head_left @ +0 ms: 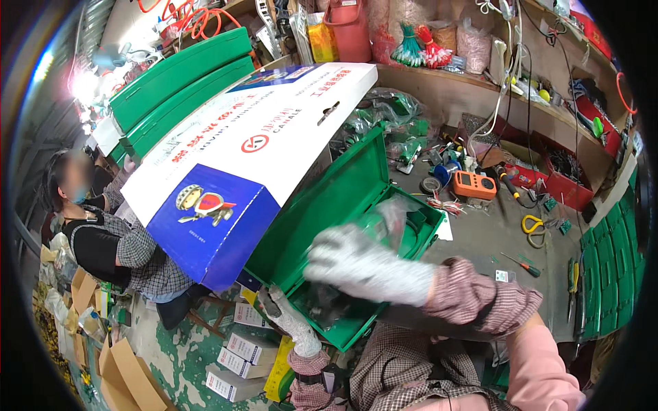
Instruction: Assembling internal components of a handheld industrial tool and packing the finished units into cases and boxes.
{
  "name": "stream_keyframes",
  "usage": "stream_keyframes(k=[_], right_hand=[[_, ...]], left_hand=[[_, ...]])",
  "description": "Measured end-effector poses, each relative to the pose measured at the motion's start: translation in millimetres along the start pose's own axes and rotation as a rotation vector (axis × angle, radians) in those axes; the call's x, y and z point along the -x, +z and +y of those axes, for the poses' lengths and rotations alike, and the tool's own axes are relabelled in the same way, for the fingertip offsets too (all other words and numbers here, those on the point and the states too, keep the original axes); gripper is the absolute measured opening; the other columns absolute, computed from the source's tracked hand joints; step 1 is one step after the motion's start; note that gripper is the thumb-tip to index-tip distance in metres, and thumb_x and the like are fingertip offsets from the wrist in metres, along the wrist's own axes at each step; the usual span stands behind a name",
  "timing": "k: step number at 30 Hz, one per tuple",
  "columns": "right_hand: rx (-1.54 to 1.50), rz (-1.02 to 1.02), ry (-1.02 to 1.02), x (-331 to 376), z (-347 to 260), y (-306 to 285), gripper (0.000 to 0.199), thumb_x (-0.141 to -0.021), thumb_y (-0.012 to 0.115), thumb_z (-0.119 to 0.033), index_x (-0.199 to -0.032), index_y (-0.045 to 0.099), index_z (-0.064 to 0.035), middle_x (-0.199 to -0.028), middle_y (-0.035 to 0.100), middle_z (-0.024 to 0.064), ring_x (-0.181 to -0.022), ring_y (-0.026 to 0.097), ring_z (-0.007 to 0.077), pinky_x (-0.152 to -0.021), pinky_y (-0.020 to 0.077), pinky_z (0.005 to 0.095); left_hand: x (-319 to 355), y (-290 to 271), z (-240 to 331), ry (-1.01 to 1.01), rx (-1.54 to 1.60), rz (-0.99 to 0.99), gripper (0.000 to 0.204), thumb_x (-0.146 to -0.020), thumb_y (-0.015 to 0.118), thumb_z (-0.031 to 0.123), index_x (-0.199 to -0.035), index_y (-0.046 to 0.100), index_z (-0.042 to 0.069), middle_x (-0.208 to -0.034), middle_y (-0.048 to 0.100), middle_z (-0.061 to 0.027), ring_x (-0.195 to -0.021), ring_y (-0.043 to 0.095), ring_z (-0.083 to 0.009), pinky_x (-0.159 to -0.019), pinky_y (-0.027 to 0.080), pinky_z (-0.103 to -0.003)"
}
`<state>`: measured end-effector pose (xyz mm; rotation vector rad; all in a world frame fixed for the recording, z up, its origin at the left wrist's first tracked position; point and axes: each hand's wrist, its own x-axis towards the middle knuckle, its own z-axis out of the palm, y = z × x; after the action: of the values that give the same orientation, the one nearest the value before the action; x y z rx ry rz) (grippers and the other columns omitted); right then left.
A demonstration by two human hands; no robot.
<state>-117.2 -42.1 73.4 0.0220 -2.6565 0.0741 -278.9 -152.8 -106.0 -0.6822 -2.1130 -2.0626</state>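
Observation:
A long green tool case (343, 335) lies open in front of me, its lid (322, 198) raised on the far side. Inside are items in clear plastic bags (394, 218), one of them at the right end; their contents are hard to make out. My right hand (353, 264), in a grey-white glove, passes above the case's middle. Its fingers are blurred and partly turned away, so their grip does not show. My left hand (293, 323), also gloved, is closed at the case's near left edge. A large white and blue cardboard box (226, 164) leans beyond the lid.
Right on the bench are an orange multimeter (474, 185), yellow-handled scissors (532, 226), a screwdriver (524, 266) and stacked green cases (610, 260). More green cases (181, 75) stand far left. Small white boxes (236, 356) lie lower left. A co-worker (116, 233) stands at left.

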Motion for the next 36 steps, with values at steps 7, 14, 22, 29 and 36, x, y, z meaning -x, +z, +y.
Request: stream_keyframes(k=[7, 14, 22, 29, 36], right_hand=[[-0.411, 1.136, 0.674, 83, 59, -71, 0.022, -0.095, 0.064, -0.013, -0.115, 0.061, -0.0048, -0.105, 0.062, 0.0022, -0.096, 0.061, 0.0144, -0.081, 0.0523, 0.0304], [-1.408, 1.449, 0.612, 180, 103, -56, 0.056, -0.1, 0.059, -0.041, -0.143, 0.043, -0.0075, -0.102, 0.05, 0.0013, -0.086, 0.054, 0.0185, -0.078, 0.0508, 0.0389], [-1.395, 1.615, 0.105, 204, 71, -125, 0.029, -0.105, 0.052, -0.037, -0.089, 0.059, -0.0135, -0.082, 0.06, 0.0011, -0.073, 0.063, 0.0186, -0.075, 0.0556, 0.0341], [-1.001, 1.528, 0.646, 304, -38, -115, 0.024, -0.105, 0.053, -0.033, -0.108, 0.055, -0.0092, -0.098, 0.063, 0.006, -0.093, 0.063, 0.0199, -0.085, 0.054, 0.0351], [-0.91, 1.448, 0.863, 406, -94, -60, 0.032, -0.102, 0.053, -0.008, -0.133, 0.048, -0.0045, -0.133, 0.053, 0.0149, -0.116, 0.06, 0.0245, -0.096, 0.0521, 0.0378]], left_hand=[[4, -9, 25, -0.011, 0.114, -0.042, 0.045, -0.103, 0.055, 0.028, -0.131, 0.051, -0.006, -0.123, 0.055, -0.021, -0.11, 0.053, -0.0315, -0.099, 0.04, -0.041], [91, -17, 138, 0.786, -0.33, -0.906, 0.05, -0.086, 0.065, 0.011, -0.135, 0.056, 0.012, -0.139, 0.054, -0.014, -0.128, 0.05, -0.0338, -0.11, 0.035, -0.05], [70, 23, 110, 0.853, -0.4, -0.823, 0.055, -0.08, 0.07, 0.009, -0.133, 0.057, 0.015, -0.142, 0.049, -0.0131, -0.134, 0.04, -0.0384, -0.112, 0.031, -0.056], [127, 104, 198, 1.27, -0.273, -1.022, 0.073, -0.072, 0.08, 0.029, -0.137, 0.052, 0.01, -0.129, 0.056, -0.0167, -0.122, 0.053, -0.0371, -0.105, 0.039, -0.056], [142, 103, 172, 1.09, -0.243, -1.56, 0.075, -0.077, 0.078, 0.035, -0.139, 0.049, 0.004, -0.109, 0.061, -0.017, -0.1, 0.063, -0.0368, -0.085, 0.053, -0.047]])
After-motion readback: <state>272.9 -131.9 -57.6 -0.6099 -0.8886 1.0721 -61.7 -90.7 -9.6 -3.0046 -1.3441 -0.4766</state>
